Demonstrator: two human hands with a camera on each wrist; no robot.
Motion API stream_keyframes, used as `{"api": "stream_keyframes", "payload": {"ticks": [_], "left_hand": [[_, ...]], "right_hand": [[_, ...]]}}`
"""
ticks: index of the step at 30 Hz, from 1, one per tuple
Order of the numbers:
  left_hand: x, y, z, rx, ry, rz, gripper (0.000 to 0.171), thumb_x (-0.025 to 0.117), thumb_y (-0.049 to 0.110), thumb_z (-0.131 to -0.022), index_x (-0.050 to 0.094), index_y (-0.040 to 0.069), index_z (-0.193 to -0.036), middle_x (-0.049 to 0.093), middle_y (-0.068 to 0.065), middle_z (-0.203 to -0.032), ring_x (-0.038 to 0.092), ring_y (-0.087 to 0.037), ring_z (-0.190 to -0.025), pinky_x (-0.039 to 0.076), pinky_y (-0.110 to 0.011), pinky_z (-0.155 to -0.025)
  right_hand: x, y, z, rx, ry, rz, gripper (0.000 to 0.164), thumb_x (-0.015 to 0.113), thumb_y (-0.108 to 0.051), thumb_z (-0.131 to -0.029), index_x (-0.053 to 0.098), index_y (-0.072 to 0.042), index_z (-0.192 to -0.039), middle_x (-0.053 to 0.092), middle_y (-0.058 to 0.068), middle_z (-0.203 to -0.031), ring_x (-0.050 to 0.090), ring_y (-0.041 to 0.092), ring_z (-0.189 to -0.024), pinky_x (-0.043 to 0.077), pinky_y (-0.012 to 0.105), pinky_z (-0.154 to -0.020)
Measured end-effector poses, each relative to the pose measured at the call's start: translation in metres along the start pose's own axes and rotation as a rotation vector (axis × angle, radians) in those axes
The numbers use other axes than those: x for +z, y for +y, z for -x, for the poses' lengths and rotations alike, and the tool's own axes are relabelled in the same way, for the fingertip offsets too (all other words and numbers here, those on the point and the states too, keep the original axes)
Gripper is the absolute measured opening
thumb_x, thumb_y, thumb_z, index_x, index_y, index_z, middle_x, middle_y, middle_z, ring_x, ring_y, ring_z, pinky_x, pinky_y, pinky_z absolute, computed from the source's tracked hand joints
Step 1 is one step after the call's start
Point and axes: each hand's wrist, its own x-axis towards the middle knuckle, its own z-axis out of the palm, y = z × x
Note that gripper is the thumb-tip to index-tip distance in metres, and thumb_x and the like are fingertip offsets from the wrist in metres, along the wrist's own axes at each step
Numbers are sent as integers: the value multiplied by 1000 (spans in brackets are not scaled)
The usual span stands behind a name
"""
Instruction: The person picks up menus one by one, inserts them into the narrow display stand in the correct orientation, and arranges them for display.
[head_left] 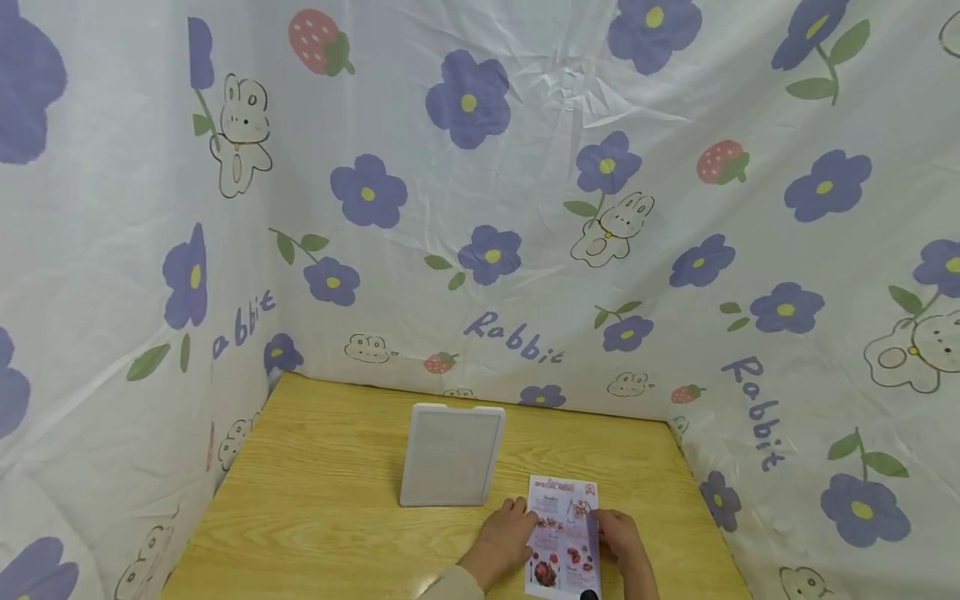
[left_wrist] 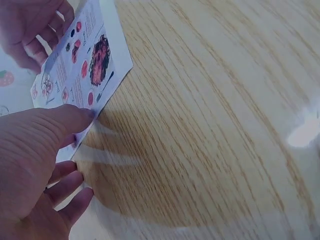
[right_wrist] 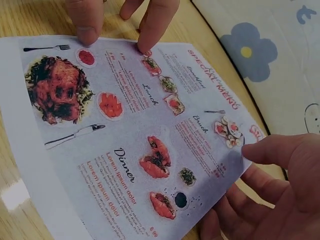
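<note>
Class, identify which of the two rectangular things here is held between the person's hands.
The printed menu sheet: left hand and right hand hold its opposite long edges. The white-rimmed board stands untouched, with no printing visible.

Some parts of the menu (right_wrist: 130,130) are hard to see.
Up close, fingers of the right hand (right_wrist: 292,172) go behind the menu, so their tips are hidden. From the head, its smallest words are too tiny to read. A dark round thing (head_left: 588,595) is cut off at the bottom; I can't tell what it is. The light sleeve (head_left: 453,585) is cut off there too. The white-framed board (head_left: 453,457) hides its own back.
</note>
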Motion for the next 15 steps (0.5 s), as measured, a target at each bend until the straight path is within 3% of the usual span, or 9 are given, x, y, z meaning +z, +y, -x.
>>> {"api": "stream_keyframes", "payload": {"ticks": [5,12,15], "left_hand": [[7,-4,-3,-25,-2,122,39,82,33,-93,68,18,-126,63,-4,-120,60,-22,-111,58,-36,-92],[3,-9,-9,-187,-20,498,53,80,28,-93,62,7,-138,64,-15,-129,62,-36,-121,55,-51,-105],[0,-9,-11,-232,0,624,65,80,25,-92,54,1,-147,63,-22,-137,62,-42,-128,50,-57,-112]], "right_hand": [[0,-1,6,37,-14,-31,35,57,-5,-97,59,17,-124,73,13,-89,72,21,-75,61,37,-69],[1,0,8,41,-18,-75,35,60,-8,-102,58,15,-128,70,10,-89,69,20,-77,60,37,-70],[1,-1,9,41,-10,-99,34,61,-8,-102,59,14,-127,69,8,-88,66,19,-77,58,36,-71]]}}
